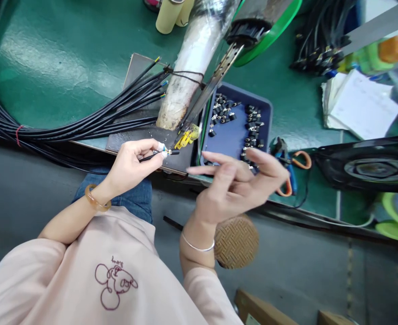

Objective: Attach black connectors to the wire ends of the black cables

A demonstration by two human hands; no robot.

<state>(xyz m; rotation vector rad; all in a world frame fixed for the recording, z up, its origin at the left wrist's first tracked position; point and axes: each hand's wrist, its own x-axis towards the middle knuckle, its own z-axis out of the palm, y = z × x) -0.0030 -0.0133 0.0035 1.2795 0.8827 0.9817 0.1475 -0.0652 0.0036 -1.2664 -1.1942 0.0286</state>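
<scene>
My left hand (pixel 131 160) is closed in a pinch on a black cable (pixel 147 158), its fingertips wrapped in white. A small black piece (pixel 174 153) sticks out just past the fingertips, beside the exposed wire end. My right hand (pixel 238 185) hovers apart from it over the front edge of a blue tray (pixel 270 122). Its fingers are spread, slightly blurred, with nothing visible in them. Small black connectors (pixel 224 108) with metal pins lie in the tray, some in a row at the right. Close above the left fingertips are yellow plastic pieces (pixel 186 138) at a perforated metal bar (pixel 219 74).
A bundle of black cables (pixel 67 128) runs along the left bench edge. A plastic-wrapped tube (pixel 188 67) slants down to the dark work plate (pixel 118 141). Orange-and-blue pliers (pixel 291 174), papers (pixel 363 106) and a black fan-like object (pixel 371 164) lie right. A woven stool (pixel 238 241) stands below.
</scene>
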